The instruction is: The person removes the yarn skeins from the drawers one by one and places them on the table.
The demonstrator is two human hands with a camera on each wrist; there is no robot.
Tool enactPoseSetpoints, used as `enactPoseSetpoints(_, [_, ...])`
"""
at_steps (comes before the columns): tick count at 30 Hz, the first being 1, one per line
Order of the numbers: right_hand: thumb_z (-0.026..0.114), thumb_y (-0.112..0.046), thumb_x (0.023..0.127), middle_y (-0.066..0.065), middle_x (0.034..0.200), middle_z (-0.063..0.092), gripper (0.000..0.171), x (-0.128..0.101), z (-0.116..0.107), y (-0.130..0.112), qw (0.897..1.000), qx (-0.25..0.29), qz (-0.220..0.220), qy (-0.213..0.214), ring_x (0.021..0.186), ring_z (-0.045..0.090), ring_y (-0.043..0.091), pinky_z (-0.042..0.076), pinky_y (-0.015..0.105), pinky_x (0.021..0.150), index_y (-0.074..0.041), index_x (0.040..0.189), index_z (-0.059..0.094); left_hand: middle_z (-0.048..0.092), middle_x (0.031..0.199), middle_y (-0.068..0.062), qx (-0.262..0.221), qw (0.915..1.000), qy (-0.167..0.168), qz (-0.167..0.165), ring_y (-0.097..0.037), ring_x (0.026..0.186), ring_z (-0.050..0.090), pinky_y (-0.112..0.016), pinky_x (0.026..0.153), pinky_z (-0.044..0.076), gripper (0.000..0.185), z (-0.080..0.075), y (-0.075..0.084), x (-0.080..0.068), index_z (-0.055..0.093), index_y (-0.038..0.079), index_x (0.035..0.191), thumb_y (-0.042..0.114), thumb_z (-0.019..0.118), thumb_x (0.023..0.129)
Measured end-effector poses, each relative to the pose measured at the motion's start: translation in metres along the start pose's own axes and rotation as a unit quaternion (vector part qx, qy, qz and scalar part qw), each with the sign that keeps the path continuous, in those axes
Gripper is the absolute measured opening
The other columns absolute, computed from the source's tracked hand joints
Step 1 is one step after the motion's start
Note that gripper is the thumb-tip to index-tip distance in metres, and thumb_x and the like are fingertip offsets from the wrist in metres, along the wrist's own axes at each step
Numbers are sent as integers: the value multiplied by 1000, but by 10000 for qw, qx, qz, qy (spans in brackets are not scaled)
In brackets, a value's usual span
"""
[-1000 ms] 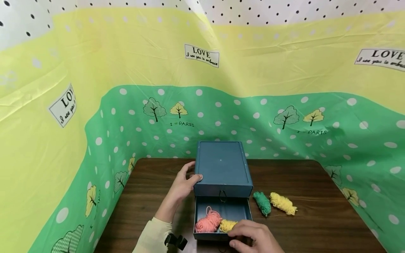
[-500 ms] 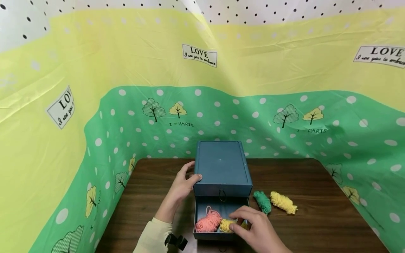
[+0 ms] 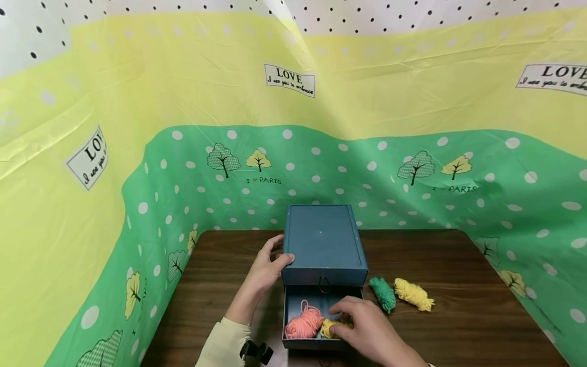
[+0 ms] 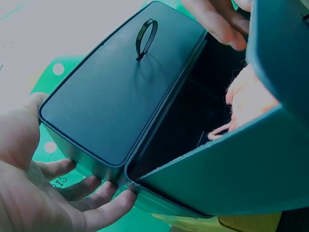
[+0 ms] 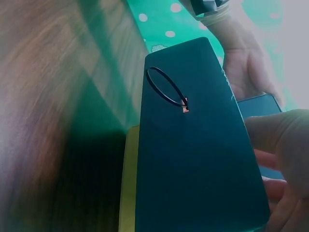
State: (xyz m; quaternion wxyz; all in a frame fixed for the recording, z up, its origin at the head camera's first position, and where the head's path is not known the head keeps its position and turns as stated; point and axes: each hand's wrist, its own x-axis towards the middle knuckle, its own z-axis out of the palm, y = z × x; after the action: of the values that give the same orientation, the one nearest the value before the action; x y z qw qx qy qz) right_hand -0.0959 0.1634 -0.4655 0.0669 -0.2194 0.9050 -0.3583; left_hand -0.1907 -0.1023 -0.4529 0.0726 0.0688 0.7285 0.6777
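A pink yarn bundle (image 3: 304, 322) and a yellow yarn bundle (image 3: 327, 328) lie side by side in the pulled-out lower drawer (image 3: 316, 343) of a blue drawer box (image 3: 321, 239). My left hand (image 3: 266, 265) rests against the box's left side, thumb at its top edge. Its fingers (image 4: 99, 188) spread along the side wall in the left wrist view. My right hand (image 3: 367, 326) reaches into the drawer over the yellow bundle, thumb and index finger apart around it and partly hiding it. In the right wrist view, its thumb (image 5: 270, 130) is beside the drawer front (image 5: 193, 159).
A green yarn bundle (image 3: 382, 294) and another yellow yarn bundle (image 3: 414, 294) lie on the dark wooden table (image 3: 449, 326), right of the box. The upper drawer is closed, with a black loop pull (image 3: 324, 284). A patterned cloth (image 3: 321, 153) hangs around the table.
My right hand has moved from the drawer's front edge up and inward, over the yellow yarn bundle. My left hand stays against the box, and the yarn has hardly shifted.
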Motion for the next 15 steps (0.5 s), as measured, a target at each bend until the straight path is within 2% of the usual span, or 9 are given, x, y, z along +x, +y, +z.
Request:
enactPoseSetpoints(3, [82, -31, 86, -5, 101, 72, 23, 4, 1, 1, 9999, -21, 42, -109, 80, 63, 1, 52, 26, 65, -19, 105, 79, 47, 142, -21, 8, 10000, -33, 21, -25, 106, 57, -33, 77, 50, 65, 0, 0, 1, 39, 14, 156, 21, 66, 97])
enactPoseSetpoints(9, [85, -31, 83, -5, 101, 73, 22, 10, 4, 2, 9991, 8, 111, -400, 86, 65, 12, 51, 29, 68, -24, 103, 79, 48, 140, -20, 112, 9999, -18, 6, -25, 105, 56, -34, 77, 50, 65, -1, 0, 1, 40, 16, 156, 22, 67, 97])
enactPoseSetpoints(12, [86, -30, 82, -7, 100, 74, 22, 14, 3, 3, 9980, 6, 127, -618, 88, 67, 13, 52, 30, 69, -25, 103, 79, 48, 140, -19, 114, 9999, -5, -10, -25, 106, 56, -34, 78, 50, 65, -1, 1, 1, 40, 16, 156, 22, 67, 97])
enactPoseSetpoints(15, [86, -26, 83, -11, 95, 74, 21, 18, 1, 2, 9959, 36, 204, -879, 84, 66, 7, 52, 30, 68, -23, 102, 79, 48, 141, -20, 94, 10000, -11, -26, -26, 109, 57, -35, 80, 52, 65, -1, 0, 2, 40, 16, 156, 23, 67, 97])
